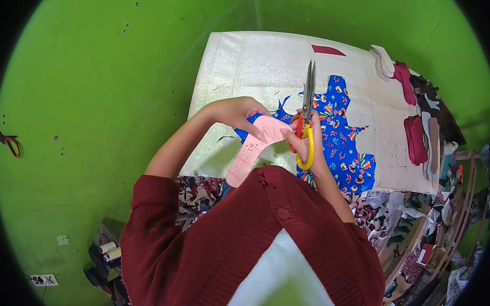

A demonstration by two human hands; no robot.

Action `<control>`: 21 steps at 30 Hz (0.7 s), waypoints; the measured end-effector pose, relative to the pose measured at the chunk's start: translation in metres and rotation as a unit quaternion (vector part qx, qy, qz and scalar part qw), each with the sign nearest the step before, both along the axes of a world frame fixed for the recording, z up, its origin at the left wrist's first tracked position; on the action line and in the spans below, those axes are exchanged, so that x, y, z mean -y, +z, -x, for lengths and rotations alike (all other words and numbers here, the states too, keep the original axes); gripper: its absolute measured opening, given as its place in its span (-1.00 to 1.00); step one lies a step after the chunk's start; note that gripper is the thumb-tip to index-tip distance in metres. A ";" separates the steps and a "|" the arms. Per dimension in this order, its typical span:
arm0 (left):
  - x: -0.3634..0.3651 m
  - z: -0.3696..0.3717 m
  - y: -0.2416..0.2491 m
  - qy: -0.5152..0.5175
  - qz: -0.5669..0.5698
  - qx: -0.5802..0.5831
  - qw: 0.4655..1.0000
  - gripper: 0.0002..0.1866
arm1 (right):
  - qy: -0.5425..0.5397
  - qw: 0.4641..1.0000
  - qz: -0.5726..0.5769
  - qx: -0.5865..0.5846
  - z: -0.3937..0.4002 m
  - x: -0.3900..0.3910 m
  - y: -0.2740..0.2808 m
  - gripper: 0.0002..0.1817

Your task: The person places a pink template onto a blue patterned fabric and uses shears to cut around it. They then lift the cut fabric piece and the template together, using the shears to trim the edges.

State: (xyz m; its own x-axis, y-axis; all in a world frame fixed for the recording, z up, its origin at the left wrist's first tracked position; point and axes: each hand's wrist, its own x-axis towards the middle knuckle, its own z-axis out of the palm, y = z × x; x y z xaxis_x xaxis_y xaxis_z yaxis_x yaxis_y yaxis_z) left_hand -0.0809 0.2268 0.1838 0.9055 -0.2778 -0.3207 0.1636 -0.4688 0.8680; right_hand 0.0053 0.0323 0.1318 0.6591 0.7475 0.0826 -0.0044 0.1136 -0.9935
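Observation:
My left hand (pixel 240 114) is closed on a pink pattern piece (pixel 251 151) with handwriting and small dots on it. Blue printed fabric shows behind the pattern's upper edge, by my fingers. In my right hand (pixel 314 138) is a pair of scissors (pixel 309 93) with one red and one yellow handle; the blades point away from me and look nearly closed. My right thumb and fingertips also reach the pattern's right end. Right of the scissors, a larger blue printed fabric piece (pixel 335 126) with a cut, uneven outline lies flat on the table.
The pale-covered table (pixel 259 56) bears a dark red scrap (pixel 328 50) at the back. Stacks of cut pieces, including dark red ones (pixel 415 140), line its right edge. Many fabric scraps (pixel 375 214) lie below the front edge. A green wall (pixel 90 93) stands at left.

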 end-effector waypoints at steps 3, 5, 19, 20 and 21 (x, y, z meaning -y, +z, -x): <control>-0.016 0.010 0.002 0.012 0.096 -0.112 0.989 -0.54 | -0.003 1.000 -0.009 -0.004 -0.007 0.000 0.000 -0.50; -0.027 0.018 -0.003 0.019 0.179 -0.159 0.971 -0.53 | -0.001 1.000 -0.002 -0.004 -0.011 0.000 -0.002 -0.50; -0.061 0.054 -0.112 0.153 0.430 -0.063 0.888 0.04 | 0.013 0.998 -0.028 0.049 -0.030 -0.016 0.008 -0.50; -0.054 0.053 -0.098 0.152 0.428 -0.062 0.889 0.04 | 0.013 0.998 -0.030 0.050 -0.033 -0.017 0.008 -0.50; -0.048 0.053 -0.087 0.163 0.407 -0.065 0.896 0.03 | 0.007 0.998 -0.033 0.056 -0.035 -0.020 0.008 -0.51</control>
